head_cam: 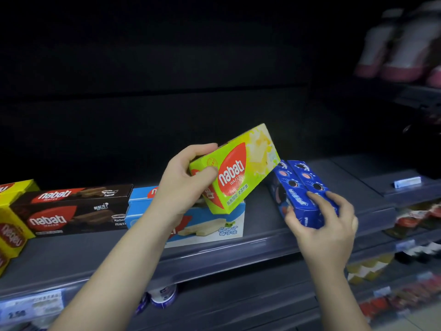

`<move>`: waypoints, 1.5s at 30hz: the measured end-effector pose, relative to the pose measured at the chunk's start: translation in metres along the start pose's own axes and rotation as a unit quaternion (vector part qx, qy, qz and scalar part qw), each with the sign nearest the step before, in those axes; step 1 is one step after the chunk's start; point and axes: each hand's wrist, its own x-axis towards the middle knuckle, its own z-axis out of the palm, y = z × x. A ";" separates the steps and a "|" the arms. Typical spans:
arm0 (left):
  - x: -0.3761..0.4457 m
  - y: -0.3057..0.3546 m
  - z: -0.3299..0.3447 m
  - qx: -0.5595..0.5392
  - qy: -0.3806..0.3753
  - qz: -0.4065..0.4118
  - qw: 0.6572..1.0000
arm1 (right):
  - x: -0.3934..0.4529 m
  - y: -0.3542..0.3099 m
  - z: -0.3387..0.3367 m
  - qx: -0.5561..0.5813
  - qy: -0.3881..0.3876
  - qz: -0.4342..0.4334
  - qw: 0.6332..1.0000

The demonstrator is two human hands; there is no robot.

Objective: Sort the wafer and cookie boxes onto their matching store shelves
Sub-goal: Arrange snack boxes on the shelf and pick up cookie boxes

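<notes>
My left hand (183, 180) grips a lime-green Nabati wafer box (241, 170) by its left end and holds it tilted above the grey shelf (262, 242). Under it lies a light-blue coconut Nabati box (210, 225). To the right, my right hand (324, 223) curls its fingers over the near end of two blue Oreo cookie boxes (300, 185) that lie side by side on the shelf. Further left are brown chocolate Nabati boxes (71, 211) and yellow Nabati boxes (12, 223).
The back of the shelf bay is dark. A lower shelf edge carries price tags (31, 306) and small tubs (164, 295). To the right, neighbouring shelves hold red and yellow packets (410, 235), and blurred pink-and-white packs (401, 44) stand higher up.
</notes>
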 end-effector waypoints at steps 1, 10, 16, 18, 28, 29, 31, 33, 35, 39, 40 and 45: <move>0.002 0.002 0.004 0.007 -0.004 0.006 1.000 | 0.003 0.005 -0.002 -0.005 0.002 0.002 1.000; 0.016 0.006 0.041 0.020 -0.081 0.020 0.996 | 0.031 0.043 -0.020 -0.023 -0.006 -0.032 0.999; 0.014 0.002 0.057 -0.026 -0.084 0.027 0.996 | 0.043 0.054 -0.026 -0.037 -0.033 -0.016 0.999; 0.011 -0.002 0.061 -0.037 -0.090 0.020 0.995 | 0.051 0.057 -0.031 -0.040 -0.056 0.007 0.998; 0.013 -0.004 0.066 -0.033 -0.133 0.027 0.990 | 0.066 0.031 -0.050 0.034 -0.136 -0.039 0.989; 0.013 -0.004 0.066 -0.031 -0.139 0.029 0.989 | 0.069 0.024 -0.049 0.050 -0.162 -0.029 0.985; 0.013 -0.004 0.067 -0.033 -0.159 0.028 0.986 | 0.075 0.019 -0.043 0.069 -0.219 0.016 0.973; 0.014 -0.005 0.070 -0.031 -0.177 0.026 0.983 | 0.079 0.021 -0.035 0.072 -0.248 0.041 0.965; 0.016 -0.005 0.071 -0.037 -0.186 0.015 0.982 | 0.081 0.024 -0.033 0.077 -0.223 0.020 0.971; 0.025 -0.008 0.066 0.009 -0.191 0.004 0.981 | 0.086 0.031 -0.033 0.092 -0.183 -0.010 0.979; 0.026 -0.009 0.066 0.035 -0.196 0.008 0.980 | 0.089 0.034 -0.033 0.089 -0.179 -0.015 0.980; 0.028 -0.007 0.063 0.165 -0.193 0.035 0.967 | 0.091 0.037 -0.033 0.062 -0.173 -0.031 0.983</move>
